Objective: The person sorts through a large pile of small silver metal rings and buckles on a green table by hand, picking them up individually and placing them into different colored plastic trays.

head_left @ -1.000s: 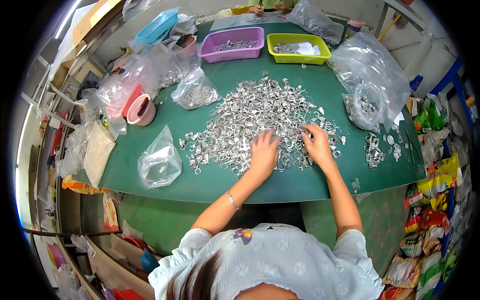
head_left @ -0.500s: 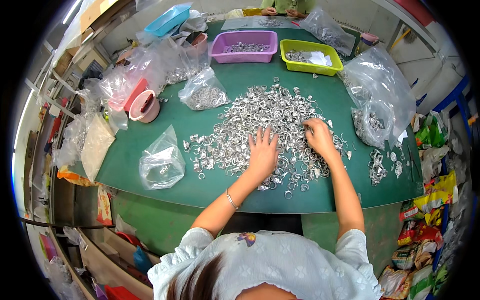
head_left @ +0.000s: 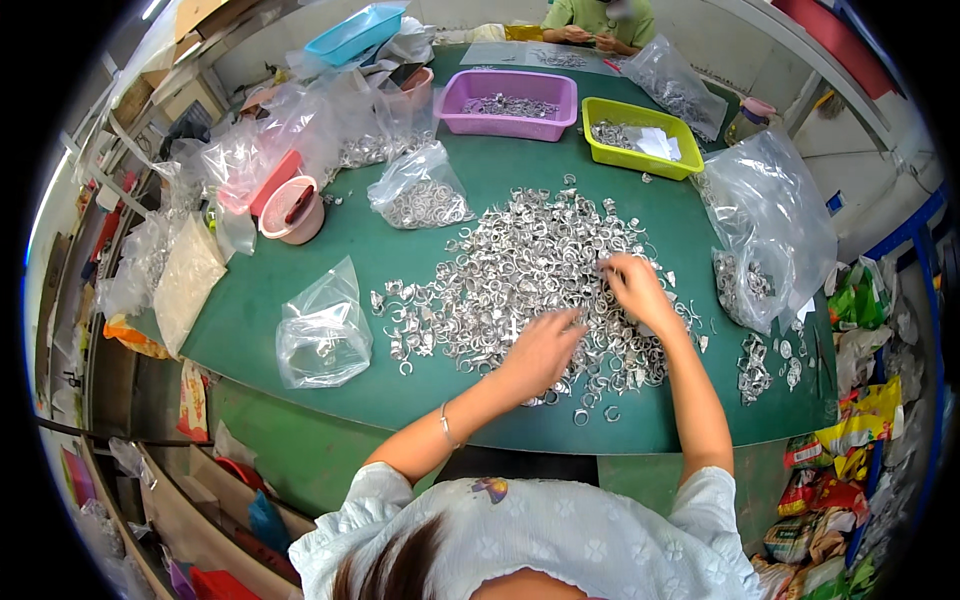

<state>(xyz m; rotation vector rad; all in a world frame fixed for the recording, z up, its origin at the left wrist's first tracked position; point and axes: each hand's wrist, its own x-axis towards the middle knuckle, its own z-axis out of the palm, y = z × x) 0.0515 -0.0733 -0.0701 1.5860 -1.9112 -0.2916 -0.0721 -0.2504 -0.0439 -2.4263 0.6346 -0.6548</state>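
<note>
A wide heap of silver-coloured metal rings [head_left: 530, 240] lies on the green table. Over its near side is my left hand [head_left: 543, 352], slightly blurred, its fingers bent together and pointing right. My right hand [head_left: 640, 292] sits at the heap's right part with thumb and fingertips pinched together among the rings. What either hand has between its fingers, if anything, is too small or hidden to make out. Loose rings are scattered round the heap's left and near edges.
Clear bags hold rings at the left [head_left: 420, 190] and right [head_left: 745, 285]; another clear bag [head_left: 325, 335] lies near left. A purple basin [head_left: 508, 122], a yellow-green basin [head_left: 640, 158] and a pink basket [head_left: 293, 212] stand around. Across the table sits a person [head_left: 600, 25].
My left hand has swung right across the heap, its spread fingers now drawn together. My right hand stays at nearly the same spot, fingers still bent. The whole view has shifted slightly.
</note>
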